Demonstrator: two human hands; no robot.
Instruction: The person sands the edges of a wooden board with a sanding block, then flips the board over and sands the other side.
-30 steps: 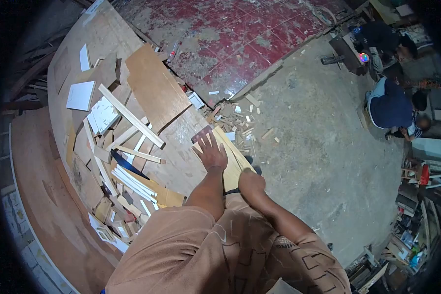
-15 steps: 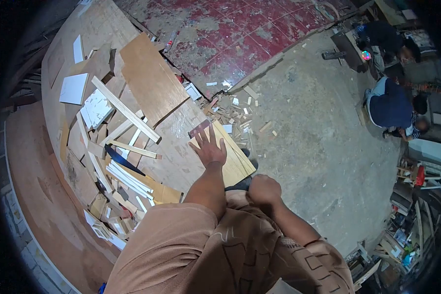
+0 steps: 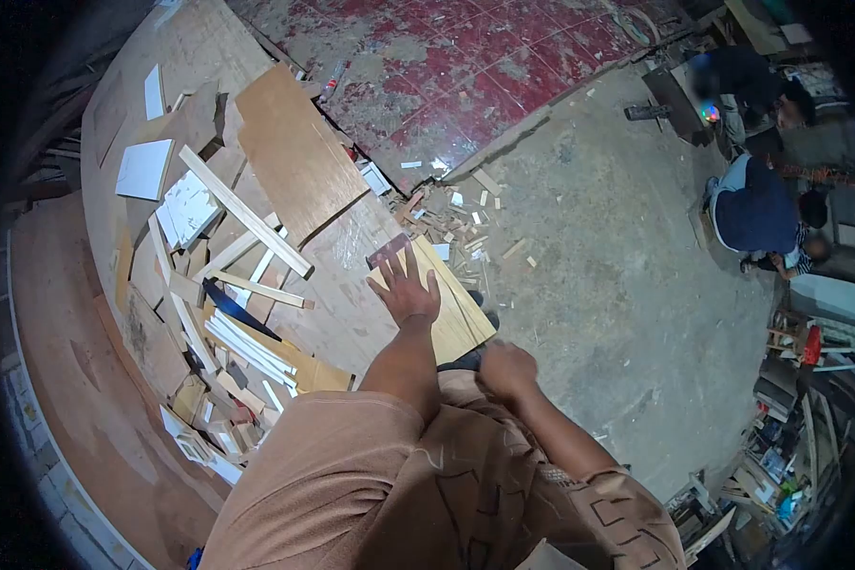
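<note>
A pale yellow wooden board (image 3: 458,328) lies at the edge of the low plywood surface, with a thin dark line running along it. My left hand (image 3: 410,294) presses flat on the board, fingers spread. A dark reddish-brown strip (image 3: 388,250) sits at the board's far end, near my fingertips. My right hand (image 3: 509,369) is closed in a fist just beyond the board's near right corner. Whatever it grips is hidden from view. Dark footwear (image 3: 464,360) shows under the board's near edge.
Wood offcuts, white panels (image 3: 144,169) and a dark blue curved piece (image 3: 237,310) clutter the plywood at left. A large brown sheet (image 3: 299,152) lies farther up. Small scraps litter the concrete floor (image 3: 598,256). A person (image 3: 760,204) crouches at the right.
My right hand has shifted slightly left, closer to the board's corner, still closed. My left hand and the board stay in nearly the same place.
</note>
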